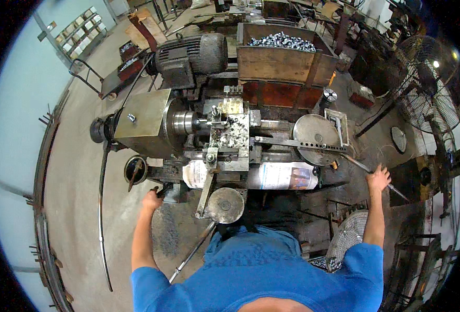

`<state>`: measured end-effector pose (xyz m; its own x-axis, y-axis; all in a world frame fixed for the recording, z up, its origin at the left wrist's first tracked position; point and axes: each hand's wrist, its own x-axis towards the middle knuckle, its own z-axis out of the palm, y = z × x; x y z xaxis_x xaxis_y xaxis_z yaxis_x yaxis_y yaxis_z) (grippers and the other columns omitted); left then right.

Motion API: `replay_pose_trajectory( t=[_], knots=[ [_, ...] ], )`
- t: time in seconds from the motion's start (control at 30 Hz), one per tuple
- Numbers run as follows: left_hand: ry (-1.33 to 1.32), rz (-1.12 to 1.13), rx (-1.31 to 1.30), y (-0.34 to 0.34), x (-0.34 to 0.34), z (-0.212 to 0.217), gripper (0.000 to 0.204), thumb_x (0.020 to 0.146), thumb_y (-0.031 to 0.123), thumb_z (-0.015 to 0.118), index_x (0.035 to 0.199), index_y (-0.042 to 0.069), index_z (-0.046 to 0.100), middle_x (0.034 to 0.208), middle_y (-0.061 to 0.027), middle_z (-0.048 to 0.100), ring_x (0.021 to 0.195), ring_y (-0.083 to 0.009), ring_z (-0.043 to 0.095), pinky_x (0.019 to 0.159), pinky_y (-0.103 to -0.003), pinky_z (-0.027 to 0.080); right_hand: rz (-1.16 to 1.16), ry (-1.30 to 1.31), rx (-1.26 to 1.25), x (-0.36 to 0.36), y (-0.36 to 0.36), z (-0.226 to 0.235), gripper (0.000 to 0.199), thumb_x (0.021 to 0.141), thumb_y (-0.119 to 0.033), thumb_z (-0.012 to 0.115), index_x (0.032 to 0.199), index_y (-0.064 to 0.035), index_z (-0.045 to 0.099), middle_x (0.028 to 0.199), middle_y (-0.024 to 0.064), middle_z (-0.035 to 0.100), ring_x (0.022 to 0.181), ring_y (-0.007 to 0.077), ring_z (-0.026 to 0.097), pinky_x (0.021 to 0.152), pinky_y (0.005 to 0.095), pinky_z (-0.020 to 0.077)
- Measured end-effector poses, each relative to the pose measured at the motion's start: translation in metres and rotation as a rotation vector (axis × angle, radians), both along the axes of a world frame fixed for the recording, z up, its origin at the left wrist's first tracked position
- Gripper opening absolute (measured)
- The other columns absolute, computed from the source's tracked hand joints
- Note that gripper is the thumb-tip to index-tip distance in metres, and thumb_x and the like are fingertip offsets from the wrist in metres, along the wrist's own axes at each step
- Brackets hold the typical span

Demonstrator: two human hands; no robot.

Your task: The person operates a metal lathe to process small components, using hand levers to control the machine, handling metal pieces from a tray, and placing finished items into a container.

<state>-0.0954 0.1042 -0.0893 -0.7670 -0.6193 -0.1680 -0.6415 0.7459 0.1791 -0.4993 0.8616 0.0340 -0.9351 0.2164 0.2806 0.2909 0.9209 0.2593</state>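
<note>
Left hand (152,199) closed around a dark lever handle (163,191) at the lathe's (188,130) near left side. Right hand (379,178) wrapped on a long metal lever (368,169) running from the round turret plate (316,132). Beyond, metal chips cover the cross slide (230,132). Farther back, a wooden crate (282,60) holds shiny metal parts (282,41).
</note>
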Motion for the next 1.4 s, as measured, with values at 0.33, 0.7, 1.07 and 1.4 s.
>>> replay_pose_trajectory(
  t=[0.33, 0.7, 1.07, 1.4],
  knots=[
    [0.042, 0.175, -0.179, 0.027, -0.004, -0.112, 0.04, 0.081, 0.045, 0.051, 0.084, 0.006, 0.055, 0.072, -0.0181, 0.061, 0.071, -0.0347, 0.061, 0.063, -0.045, 0.048, 0.378, 0.12, -0.406, 0.069, -0.066, 0.014, 0.051, 0.057, -0.022, 0.063, 0.105, -0.0065, 0.059, 0.115, 0.0145, 0.053, 0.105, 0.0352, 0.047, 0.09, 0.0444, 0.0368],
    [-0.085, 0.095, 0.041, 0.0, 0.013, 0.019, 0.039, 0.075, 0.04, 0.06, 0.102, 0.011, 0.06, 0.085, -0.0133, 0.063, 0.079, -0.0311, 0.061, 0.066, -0.042, 0.048, 1.459, 0.098, -0.724, 0.058, -0.351, 0.143, 0.039, 0.05, -0.017, 0.063, 0.087, -0.0035, 0.062, 0.095, 0.0137, 0.06, 0.097, 0.0319, 0.052, 0.085, 0.0392, 0.0416],
    [0.177, 0.644, -0.281, -0.054, 0.206, 0.141, 0.041, 0.081, 0.04, 0.054, 0.1, 0.005, 0.059, 0.076, -0.0184, 0.062, 0.072, -0.0357, 0.06, 0.064, -0.043, 0.046, 1.591, -0.392, 0.056, 0.111, -0.546, 0.144, 0.028, 0.059, -0.027, 0.062, 0.082, -0.0103, 0.068, 0.089, 0.0105, 0.063, 0.097, 0.0286, 0.052, 0.097, 0.0573, 0.0229],
    [0.205, 0.566, -0.304, 0.083, 0.102, 0.178, 0.043, 0.069, 0.032, 0.068, 0.092, -0.002, 0.056, 0.075, -0.0242, 0.059, 0.073, -0.0395, 0.059, 0.064, -0.045, 0.046, 1.561, -0.29, 0.082, 0.101, -0.537, 0.13, 0.023, 0.066, -0.026, 0.058, 0.078, -0.0091, 0.068, 0.083, 0.0091, 0.065, 0.095, 0.0282, 0.053, 0.104, 0.0522, 0.016]
  ],
)
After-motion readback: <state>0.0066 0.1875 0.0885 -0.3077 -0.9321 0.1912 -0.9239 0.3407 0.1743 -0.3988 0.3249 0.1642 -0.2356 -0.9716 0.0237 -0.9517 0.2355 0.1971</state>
